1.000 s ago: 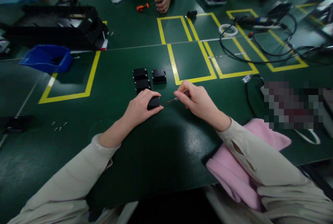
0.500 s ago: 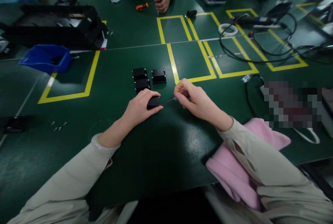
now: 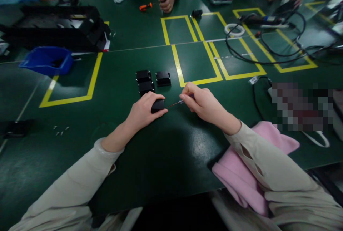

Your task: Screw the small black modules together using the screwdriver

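black block (image 3: 157, 106) in hand, seemingly mid-job

head view: at the centre of the frame, the left hand (image 3: 144, 111) pinches the block between thumb and fingers. the right hand (image 3: 200, 103) pinches a screwdriver (image 3: 174, 104), its tip at the block's right end. just above, three similar blocks (image 3: 163, 77) show bright end fittings; whether they are finished, i cannot tell. small loose screws (image 3: 61, 133) lie at left, perhaps left over or waiting.

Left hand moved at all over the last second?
No, not visibly: the left hand, gripping a black block, keeps its place relative to the yellow tape.
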A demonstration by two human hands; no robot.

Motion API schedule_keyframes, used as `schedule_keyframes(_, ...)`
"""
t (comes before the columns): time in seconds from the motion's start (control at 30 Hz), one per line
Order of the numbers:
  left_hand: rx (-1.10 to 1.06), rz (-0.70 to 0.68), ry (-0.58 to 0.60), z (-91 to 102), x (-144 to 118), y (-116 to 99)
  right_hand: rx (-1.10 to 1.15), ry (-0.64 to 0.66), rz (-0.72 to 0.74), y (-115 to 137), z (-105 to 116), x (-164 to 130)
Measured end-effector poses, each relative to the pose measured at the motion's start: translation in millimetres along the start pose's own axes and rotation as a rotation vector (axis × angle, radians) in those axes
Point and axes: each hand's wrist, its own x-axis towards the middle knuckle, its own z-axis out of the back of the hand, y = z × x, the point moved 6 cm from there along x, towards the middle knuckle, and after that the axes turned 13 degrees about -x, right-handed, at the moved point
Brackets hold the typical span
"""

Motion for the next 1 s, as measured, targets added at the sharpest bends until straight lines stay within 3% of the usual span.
schedule_keyframes(0.23,0.005,-0.002,-0.004,0.0,0.1,0.0,0.025,-0.038,0.094,5.1,-1.3,-2.0)
schedule_keyframes(0.43,0.011,0.004,0.002,0.4,0.4,-0.9,0.033,-0.039,0.023,-0.5,-5.5,-1.5)
schedule_keyframes(0.57,0.005,0.009,0.006,0.5,0.4,-1.5,0.016,-0.097,0.059,1.5,-4.1,-2.2)
schedule_keyframes(0.87,0.007,-0.005,0.01,-1.1,0.5,-4.8,-0.016,-0.047,0.021,-0.3,-4.7,-1.8)
schedule_keyframes(1.0,0.018,0.006,0.019,-1.6,0.3,-4.0,0.021,-0.089,0.063,1.2,-3.9,-2.3)
